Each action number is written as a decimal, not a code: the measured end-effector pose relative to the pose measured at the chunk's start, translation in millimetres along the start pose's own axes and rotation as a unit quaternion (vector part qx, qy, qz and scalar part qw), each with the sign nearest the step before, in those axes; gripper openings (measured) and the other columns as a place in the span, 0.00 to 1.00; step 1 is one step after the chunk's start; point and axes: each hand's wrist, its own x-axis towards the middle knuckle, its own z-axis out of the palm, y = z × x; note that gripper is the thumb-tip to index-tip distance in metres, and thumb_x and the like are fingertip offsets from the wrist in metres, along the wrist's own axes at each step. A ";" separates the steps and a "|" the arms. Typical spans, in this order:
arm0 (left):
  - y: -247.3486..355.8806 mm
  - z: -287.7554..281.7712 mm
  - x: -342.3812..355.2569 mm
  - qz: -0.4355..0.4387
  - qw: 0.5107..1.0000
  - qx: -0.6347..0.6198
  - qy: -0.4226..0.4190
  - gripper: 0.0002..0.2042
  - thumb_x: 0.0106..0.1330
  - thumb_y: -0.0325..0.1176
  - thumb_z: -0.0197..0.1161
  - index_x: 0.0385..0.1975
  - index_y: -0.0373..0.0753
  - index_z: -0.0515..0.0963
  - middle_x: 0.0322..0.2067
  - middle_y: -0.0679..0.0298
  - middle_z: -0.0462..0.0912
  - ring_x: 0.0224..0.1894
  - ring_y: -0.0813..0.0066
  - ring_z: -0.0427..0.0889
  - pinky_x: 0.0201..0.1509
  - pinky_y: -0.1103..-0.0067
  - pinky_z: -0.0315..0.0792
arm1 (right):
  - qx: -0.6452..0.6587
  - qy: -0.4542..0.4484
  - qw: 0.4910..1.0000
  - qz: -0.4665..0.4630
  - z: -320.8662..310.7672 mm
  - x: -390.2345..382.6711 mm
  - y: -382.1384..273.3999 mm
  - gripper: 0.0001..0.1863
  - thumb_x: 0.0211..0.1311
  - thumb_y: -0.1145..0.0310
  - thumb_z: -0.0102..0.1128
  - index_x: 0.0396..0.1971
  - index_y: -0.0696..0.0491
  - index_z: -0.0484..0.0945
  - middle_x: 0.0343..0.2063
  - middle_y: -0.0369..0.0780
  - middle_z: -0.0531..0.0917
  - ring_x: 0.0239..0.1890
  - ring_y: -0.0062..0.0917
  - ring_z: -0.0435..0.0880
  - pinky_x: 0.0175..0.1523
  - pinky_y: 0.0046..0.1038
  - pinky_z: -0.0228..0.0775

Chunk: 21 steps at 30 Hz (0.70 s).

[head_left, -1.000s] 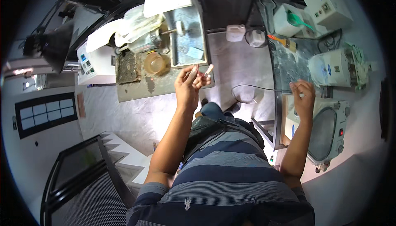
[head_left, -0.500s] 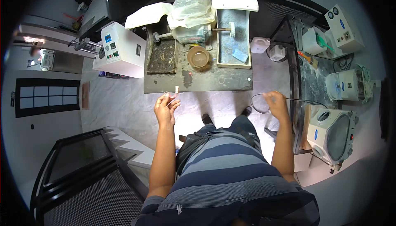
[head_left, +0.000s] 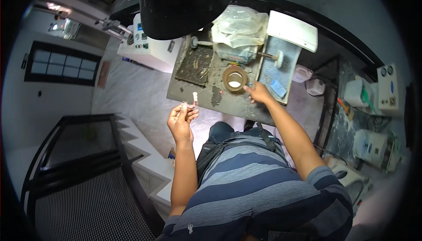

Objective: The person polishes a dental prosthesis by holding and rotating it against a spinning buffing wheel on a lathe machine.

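My left hand (head_left: 180,121) is closed on a small denture piece (head_left: 194,100), pink with white teeth at its upper end, held up in front of the bench's near edge. My right hand (head_left: 259,94) reaches over the bench. Its fingers are apart, and the fingertips are beside the right rim of a round brown bowl (head_left: 225,82). Contact with the rim is not clear to see. Light glares off what is inside the bowl. Behind it stands a polishing motor (head_left: 236,52), partly covered by a plastic bag (head_left: 239,27).
A black lamp shade (head_left: 180,10) hangs over the bench's far left. Right of the motor, a white wheel (head_left: 279,59) sits above a tray holding a blue block (head_left: 278,88). A dirty tray (head_left: 193,67) lies left. A black railing (head_left: 83,124) and steps flank my left side.
My right hand has moved left and forward from beside the thin cable to the bowl. The view has turned, and the lamp shade now covers the top. My left hand still holds the denture piece.
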 end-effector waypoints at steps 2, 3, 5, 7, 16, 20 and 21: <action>13.8 19.0 -18.0 0.026 0.999 0.036 0.014 0.06 0.67 0.28 0.59 0.35 0.30 0.74 0.28 0.54 0.82 0.26 0.67 0.84 0.31 0.77 0.81 | 0.063 0.004 0.996 0.068 6.7 26.7 -2.1 0.39 0.64 0.55 0.59 0.61 0.72 0.57 0.35 0.52 0.81 0.23 0.32 0.85 0.21 0.30 0.79; 20.1 28.1 -26.1 0.063 0.995 0.074 0.010 0.07 0.68 0.28 0.58 0.36 0.30 0.73 0.28 0.54 0.82 0.27 0.67 0.84 0.32 0.77 0.81 | 0.092 -0.008 0.993 0.078 9.9 39.2 5.4 0.35 0.66 0.57 0.57 0.58 0.71 0.60 0.35 0.52 0.81 0.22 0.32 0.85 0.21 0.31 0.79; 28.2 38.8 -36.9 0.112 0.985 0.131 0.017 0.07 0.68 0.27 0.58 0.37 0.29 0.73 0.27 0.54 0.83 0.27 0.69 0.84 0.34 0.77 0.80 | 0.119 -0.041 0.989 0.080 13.9 55.2 15.5 0.21 0.71 0.64 0.48 0.51 0.68 0.67 0.35 0.53 0.81 0.21 0.34 0.84 0.21 0.31 0.80; 39.1 52.2 -46.4 0.122 0.984 0.130 0.025 0.07 0.69 0.27 0.57 0.37 0.29 0.73 0.27 0.54 0.83 0.27 0.69 0.84 0.34 0.76 0.80 | 0.123 -0.057 0.988 0.077 20.3 62.5 17.5 0.19 0.72 0.66 0.45 0.50 0.69 0.67 0.34 0.53 0.81 0.22 0.34 0.84 0.22 0.32 0.80; 63.4 74.5 -56.9 0.122 0.989 0.083 -0.010 0.05 0.69 0.25 0.55 0.37 0.29 0.72 0.26 0.53 0.82 0.27 0.68 0.83 0.36 0.74 0.81 | 0.135 -0.062 0.987 0.066 41.7 57.7 2.9 0.15 0.67 0.75 0.43 0.44 0.73 0.71 0.28 0.55 0.83 0.27 0.38 0.87 0.23 0.31 0.81; 77.3 80.6 -65.4 0.142 0.986 0.083 -0.006 0.04 0.68 0.24 0.55 0.37 0.29 0.72 0.26 0.53 0.82 0.26 0.68 0.83 0.36 0.73 0.81 | 0.087 -0.064 0.993 0.050 53.7 51.8 -7.4 0.15 0.68 0.73 0.43 0.40 0.71 0.75 0.25 0.52 0.84 0.26 0.35 0.87 0.24 0.30 0.81; 83.1 83.2 -67.4 0.151 0.986 0.072 -0.019 0.04 0.66 0.21 0.56 0.37 0.28 0.71 0.27 0.51 0.82 0.28 0.68 0.84 0.37 0.73 0.81 | 0.079 -0.061 0.993 0.056 54.1 51.0 -9.6 0.15 0.68 0.72 0.44 0.38 0.70 0.76 0.24 0.51 0.84 0.24 0.34 0.87 0.24 0.30 0.80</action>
